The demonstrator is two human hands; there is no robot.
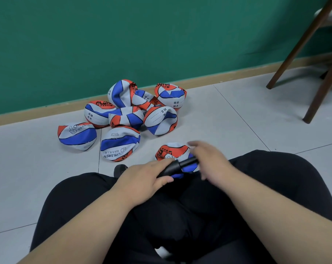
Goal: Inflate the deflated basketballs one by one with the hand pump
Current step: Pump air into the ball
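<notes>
Far left: pile of deflated basketballs (123, 115) on the tiled floor (237, 115), against the green wall (104, 44). All are crumpled, none inflated as far as visible. Small dark object (120, 168) near the left knee, can't tell what it is.

Centre, near: left hand (148, 180) has its fingers (166, 161) and thumb wrapped round the thick barrel of the black hand pump (177, 165). The pump lies tilted, its thin end pointing up-right across the near basketball (171, 151). That ball is also flat, sitting on the floor just beyond the lap (180, 216) and well apart from the pile.

Right hand (209, 161) is motion-blurred at the pump's thin end, fingers loosely bent. Can't tell whether it holds the pump or the ball.

Step, as a judgement: setting up the first ball, pump not yet seated. The next move calls for finding the valve, which is hidden here, and lining the needle up straight. The hands cover the ball, and its slack skin may fold.

Far right: brown chair legs (323, 88), clear of the work.
</notes>
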